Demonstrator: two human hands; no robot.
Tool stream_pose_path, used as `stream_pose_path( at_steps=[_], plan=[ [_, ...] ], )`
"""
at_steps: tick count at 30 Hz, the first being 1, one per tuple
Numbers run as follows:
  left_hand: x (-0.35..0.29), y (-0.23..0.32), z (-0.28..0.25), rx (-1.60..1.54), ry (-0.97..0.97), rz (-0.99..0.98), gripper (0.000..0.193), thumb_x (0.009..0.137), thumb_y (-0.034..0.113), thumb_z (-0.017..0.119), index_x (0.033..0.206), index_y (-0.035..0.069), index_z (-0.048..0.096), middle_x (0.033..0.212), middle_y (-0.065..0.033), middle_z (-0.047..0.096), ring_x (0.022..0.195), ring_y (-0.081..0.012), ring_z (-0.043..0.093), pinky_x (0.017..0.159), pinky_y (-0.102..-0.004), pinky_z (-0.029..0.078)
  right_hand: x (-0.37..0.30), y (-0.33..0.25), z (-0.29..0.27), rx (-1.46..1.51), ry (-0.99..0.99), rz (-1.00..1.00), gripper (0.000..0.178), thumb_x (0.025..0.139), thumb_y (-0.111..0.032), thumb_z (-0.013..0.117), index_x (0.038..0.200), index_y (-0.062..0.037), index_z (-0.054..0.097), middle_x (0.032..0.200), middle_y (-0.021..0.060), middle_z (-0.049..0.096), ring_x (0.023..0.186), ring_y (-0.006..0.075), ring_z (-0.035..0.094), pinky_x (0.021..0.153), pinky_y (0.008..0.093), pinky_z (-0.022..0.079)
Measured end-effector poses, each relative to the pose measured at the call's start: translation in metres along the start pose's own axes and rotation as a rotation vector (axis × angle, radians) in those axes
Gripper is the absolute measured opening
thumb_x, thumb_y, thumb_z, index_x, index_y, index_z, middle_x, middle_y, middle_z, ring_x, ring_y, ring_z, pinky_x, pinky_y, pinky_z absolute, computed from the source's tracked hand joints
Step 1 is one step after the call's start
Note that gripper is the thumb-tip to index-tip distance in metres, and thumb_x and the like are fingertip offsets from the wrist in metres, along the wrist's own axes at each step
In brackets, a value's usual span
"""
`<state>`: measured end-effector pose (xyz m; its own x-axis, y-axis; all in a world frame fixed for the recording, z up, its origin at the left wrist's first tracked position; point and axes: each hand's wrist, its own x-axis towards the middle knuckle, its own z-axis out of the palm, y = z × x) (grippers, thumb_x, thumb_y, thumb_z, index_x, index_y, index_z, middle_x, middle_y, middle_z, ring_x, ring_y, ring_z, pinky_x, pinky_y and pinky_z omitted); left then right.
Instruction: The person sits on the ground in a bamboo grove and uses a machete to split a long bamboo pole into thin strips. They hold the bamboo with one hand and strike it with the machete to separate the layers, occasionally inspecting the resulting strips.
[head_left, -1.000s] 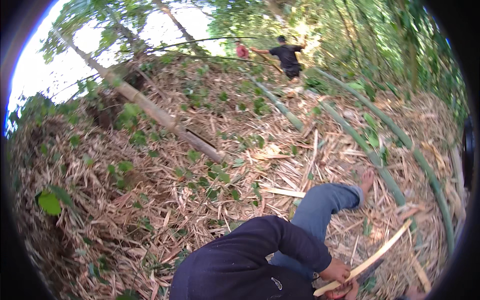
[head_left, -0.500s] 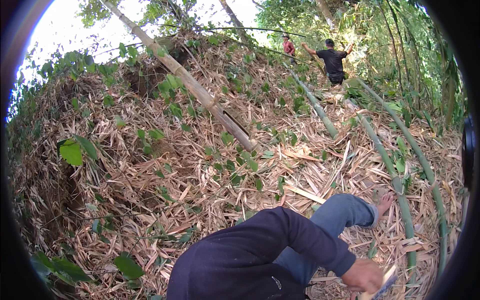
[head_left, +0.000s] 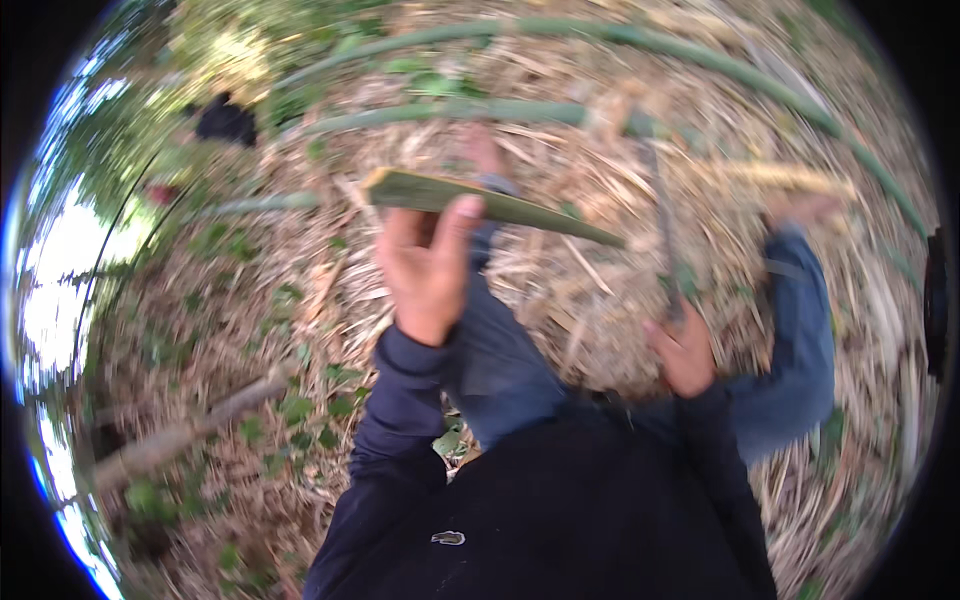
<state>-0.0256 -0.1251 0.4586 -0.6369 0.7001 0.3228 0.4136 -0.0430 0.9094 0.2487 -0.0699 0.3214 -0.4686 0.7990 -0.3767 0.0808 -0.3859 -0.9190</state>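
Observation:
My left hand (head_left: 425, 275) is raised in front of me, thumb and fingers closed round a split piece of bamboo (head_left: 520, 210). The piece has a green outer skin, a pale cut end on the left, and tapers to a point on the right. Lower and to the right, my right hand (head_left: 685, 350) is closed on the handle end of a machete (head_left: 660, 215). Its long dark blade points away from me and is smeared by motion. The blade stands apart from the bamboo piece, just right of its tip. Most of the handle is hidden in the hand.
My bent legs (head_left: 515, 370) are spread on dry leaf litter (head_left: 600, 340). Long green bamboo poles (head_left: 450, 112) lie across the far side. A pale strip (head_left: 785, 178) lies by my right foot. A dry bamboo pole (head_left: 190, 435) slants at left. A person in black (head_left: 228, 120) is at far left.
My view has swung right and down, from the slope to my lap. Both hands now show, with the bamboo piece raised in the left and the machete in the right.

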Motion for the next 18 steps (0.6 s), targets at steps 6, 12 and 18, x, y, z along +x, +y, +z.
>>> stream_pose_path(
  at_steps=[6, 12, 18],
  plan=[
    [0.022, 0.010, 0.030, -0.082, 0.082, 0.076, 0.028, 0.090, 0.004, 0.061, 0.116, -0.003, 0.053, 0.098, -0.0167, 0.067, 0.086, -0.0218, 0.068, 0.070, -0.0291, 0.060, -0.014, -0.028, 0.011, -0.461, -0.028, -0.149, 0.026, 0.082, -0.022, 0.067, 0.093, -0.0008, 0.058, 0.063, 0.0167, 0.061, 0.058, 0.0304, 0.064, 0.057, 0.0401, 0.049],
    [0.007, 0.016, 0.001, -0.078, 0.110, 0.115, 0.029, 0.088, 0.007, 0.065, 0.112, -0.004, 0.054, 0.097, -0.0207, 0.066, 0.087, -0.0247, 0.068, 0.070, -0.0323, 0.060, -0.013, -0.024, 0.035, -0.510, -0.198, -0.145, 0.024, 0.083, -0.026, 0.064, 0.088, -0.0030, 0.059, 0.061, 0.0188, 0.060, 0.059, 0.0383, 0.062, 0.059, 0.0449, 0.049],
    [0.005, 0.011, -0.005, -0.097, 0.090, 0.113, 0.027, 0.088, 0.006, 0.065, 0.111, -0.004, 0.055, 0.099, -0.0208, 0.066, 0.091, -0.0261, 0.067, 0.072, -0.0363, 0.061, 0.029, 0.039, 0.015, -0.566, -0.049, -0.099, 0.020, 0.081, -0.020, 0.064, 0.079, -0.0004, 0.058, 0.063, 0.0183, 0.058, 0.061, 0.0347, 0.060, 0.059, 0.0416, 0.047]
  ],
)
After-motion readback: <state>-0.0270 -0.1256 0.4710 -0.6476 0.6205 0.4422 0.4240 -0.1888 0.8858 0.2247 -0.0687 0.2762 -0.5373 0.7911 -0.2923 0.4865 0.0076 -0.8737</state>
